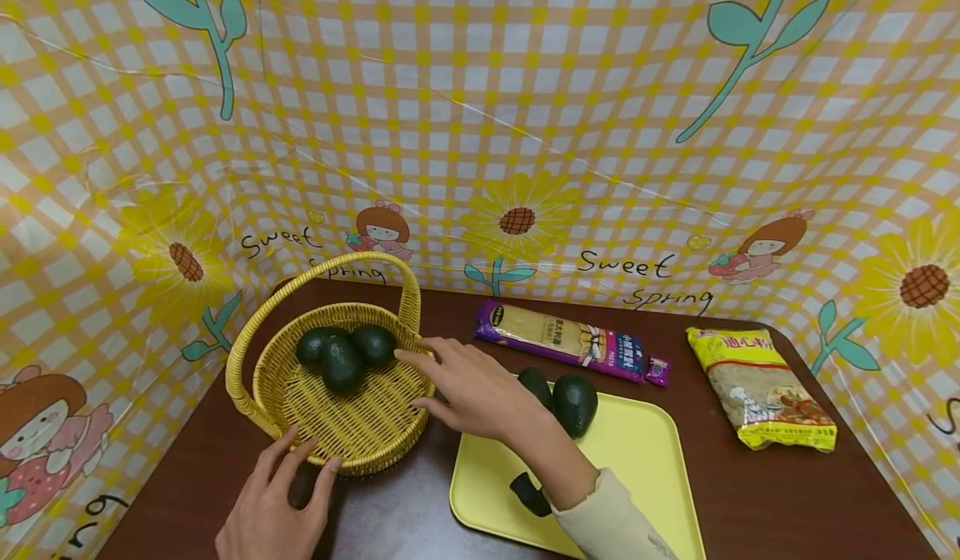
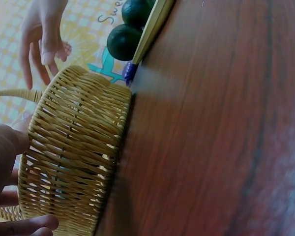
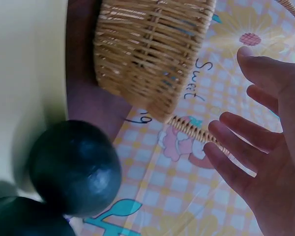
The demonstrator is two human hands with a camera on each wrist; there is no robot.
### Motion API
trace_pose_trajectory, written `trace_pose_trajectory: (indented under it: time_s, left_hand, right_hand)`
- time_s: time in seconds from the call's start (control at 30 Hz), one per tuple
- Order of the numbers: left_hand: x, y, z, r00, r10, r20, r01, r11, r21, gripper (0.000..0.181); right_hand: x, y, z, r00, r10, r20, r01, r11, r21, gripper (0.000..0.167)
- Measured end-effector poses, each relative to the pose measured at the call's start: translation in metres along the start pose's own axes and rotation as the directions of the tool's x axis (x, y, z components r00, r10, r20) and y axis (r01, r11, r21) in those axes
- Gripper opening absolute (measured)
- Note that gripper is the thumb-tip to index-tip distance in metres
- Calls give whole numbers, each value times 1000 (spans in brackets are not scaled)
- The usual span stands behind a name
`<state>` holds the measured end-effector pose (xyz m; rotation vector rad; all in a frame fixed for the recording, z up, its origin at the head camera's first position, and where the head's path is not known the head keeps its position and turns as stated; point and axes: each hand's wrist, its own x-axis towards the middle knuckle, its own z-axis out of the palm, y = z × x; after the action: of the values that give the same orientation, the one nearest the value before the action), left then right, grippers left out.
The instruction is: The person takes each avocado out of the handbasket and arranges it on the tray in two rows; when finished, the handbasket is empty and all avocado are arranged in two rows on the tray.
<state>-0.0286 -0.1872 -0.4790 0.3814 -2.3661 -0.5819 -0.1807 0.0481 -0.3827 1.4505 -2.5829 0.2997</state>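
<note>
A yellow wicker basket (image 1: 375,414) with a tall handle stands at the left of the table, holding three dark green avocados (image 1: 342,366). My left hand (image 1: 277,497) is at its near left rim, fingertips at the weave and thumb apart from the fingers. Over the basket's right rim hovers my right hand (image 1: 468,385), its fingers spread loosely and nothing held in them. The right wrist view shows that hand (image 3: 265,142) above rim height. Two more avocados (image 1: 574,405) lie at the back of a yellow tray (image 1: 637,460), one partly hidden by my right hand.
Behind the tray lies a purple pasta packet (image 1: 558,339), with a small purple sachet (image 1: 657,370) by its end. A yellow bag of macaroni (image 1: 761,387) rests at the right. Checked cloth (image 1: 480,127) hangs around the brown table's back and sides.
</note>
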Motion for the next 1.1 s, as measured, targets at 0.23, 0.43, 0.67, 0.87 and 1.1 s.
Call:
trace_pose_trajectory:
  time_s: [0.23,0.43,0.67,0.87,1.1]
  left_hand:
    - [0,-1,0,1000,6,-4,-6,1000,-2,41]
    - [1,-2,0,1000,8,-2,-8,1000,-7,41]
    - [0,-2,0,1000,11,-4,-11,1000,-8,41]
    - [0,-2,0,1000,14,-8,-14,1000,-8,40]
    - [1,-2,1,1000,19,-3,-19,1000,-6,41]
  right_hand:
    - [14,-8,-1,999,-21,37,22,999,-25,66]
    - [25,-14,-3,997,-48,59,50,998,-33,64]
    - [41,-17,5,991,-24,133,28,999,-34,64]
    - [49,-18,12,983,-1,183,8,999,-38,66]
    - [57,-22,11,978,-9,207,12,1000,-12,67]
